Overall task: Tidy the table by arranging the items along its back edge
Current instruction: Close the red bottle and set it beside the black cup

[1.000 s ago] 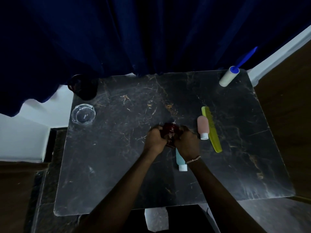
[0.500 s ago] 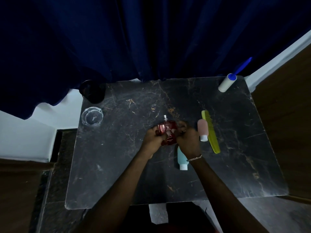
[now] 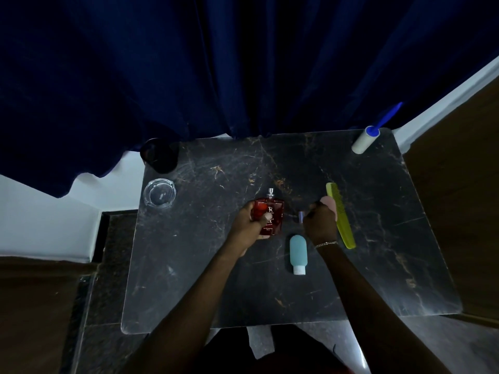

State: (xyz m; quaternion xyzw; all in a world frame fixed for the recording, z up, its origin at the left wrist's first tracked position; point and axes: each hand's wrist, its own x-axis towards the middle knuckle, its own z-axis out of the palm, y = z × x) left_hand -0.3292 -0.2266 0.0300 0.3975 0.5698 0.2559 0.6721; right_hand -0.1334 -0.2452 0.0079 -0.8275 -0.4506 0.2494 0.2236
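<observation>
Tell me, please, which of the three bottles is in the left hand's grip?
The red perfume bottle, gripped by the left hand. The teal bottle lies flat near the right hand, which pinches a small cap; the pink bottle lies beside the comb.

Pink bottle: only its far end shows past the right hand. A small pale piece in that hand's fingers is mostly covered, and what it is cannot be told. The left hand covers the red bottle's left side; its small print is unreadable. Dark cup, far left: partly under the curtain. Both forearms are cut off at the picture's near edge.
</observation>
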